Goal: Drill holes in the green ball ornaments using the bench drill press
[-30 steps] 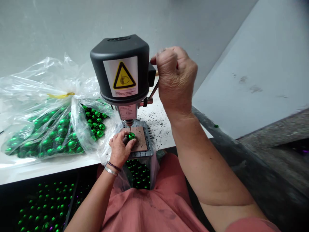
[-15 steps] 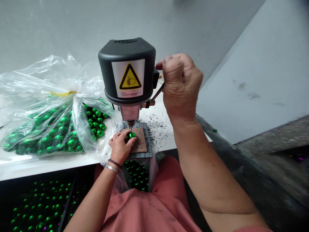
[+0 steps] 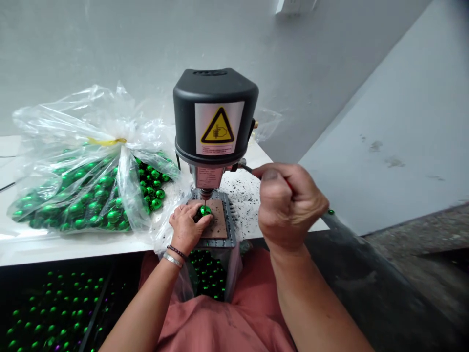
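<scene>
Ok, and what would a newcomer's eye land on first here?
Probably the black drill head in the middle, with a yellow warning triangle on its front. Below it, the left hand holds a green ball under the drill bit, while the right hand grips the lever to the right. On the left, a tied clear bag of green balls lies on the white table.

Wearing a coral-red top, rumpled into folds, and matching reddish cloth over the thighs; sporting, on the left wrist, a dark beaded bracelet, then a silvery bangle right behind!
</scene>
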A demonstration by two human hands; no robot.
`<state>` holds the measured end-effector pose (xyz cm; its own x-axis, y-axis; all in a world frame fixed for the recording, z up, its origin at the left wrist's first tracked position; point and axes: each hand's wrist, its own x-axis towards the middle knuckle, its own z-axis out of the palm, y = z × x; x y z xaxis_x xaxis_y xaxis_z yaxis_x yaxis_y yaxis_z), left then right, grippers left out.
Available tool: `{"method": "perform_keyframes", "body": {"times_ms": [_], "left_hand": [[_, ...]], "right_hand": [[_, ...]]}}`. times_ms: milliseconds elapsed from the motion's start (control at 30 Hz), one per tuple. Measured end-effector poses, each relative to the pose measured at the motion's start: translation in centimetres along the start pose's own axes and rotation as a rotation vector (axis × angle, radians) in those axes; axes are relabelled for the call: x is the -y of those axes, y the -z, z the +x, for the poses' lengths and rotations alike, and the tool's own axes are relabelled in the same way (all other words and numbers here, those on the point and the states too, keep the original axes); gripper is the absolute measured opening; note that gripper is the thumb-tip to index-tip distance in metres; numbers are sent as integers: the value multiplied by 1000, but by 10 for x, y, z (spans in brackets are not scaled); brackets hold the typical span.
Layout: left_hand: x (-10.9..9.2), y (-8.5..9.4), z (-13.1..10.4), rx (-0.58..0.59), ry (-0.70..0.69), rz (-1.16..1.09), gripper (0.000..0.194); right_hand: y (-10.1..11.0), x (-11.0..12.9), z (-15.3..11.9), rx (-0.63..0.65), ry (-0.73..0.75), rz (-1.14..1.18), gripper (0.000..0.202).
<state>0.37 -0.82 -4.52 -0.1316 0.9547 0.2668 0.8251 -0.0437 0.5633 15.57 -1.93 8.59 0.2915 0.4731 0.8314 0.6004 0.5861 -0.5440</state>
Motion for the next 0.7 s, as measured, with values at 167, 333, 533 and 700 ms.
{"method": "perform_keyframes", "body": {"times_ms": [167,333,533,700], "left_hand": [[-3,2,-1,14,10,6,30],[-5,4,-1,32,25,19,31],[-5,3,-2,13,27,-9,31],[-3,3,-2,22,40,-32,31]], "right_hand": [[1,-2,-15,12,-46,-10,18],[0,-5,-23,15,-56,-16,18],[-2,-13,-34,-9,-61,-21,19],[-3,-19,-48,30,-80,-3,19]]}}
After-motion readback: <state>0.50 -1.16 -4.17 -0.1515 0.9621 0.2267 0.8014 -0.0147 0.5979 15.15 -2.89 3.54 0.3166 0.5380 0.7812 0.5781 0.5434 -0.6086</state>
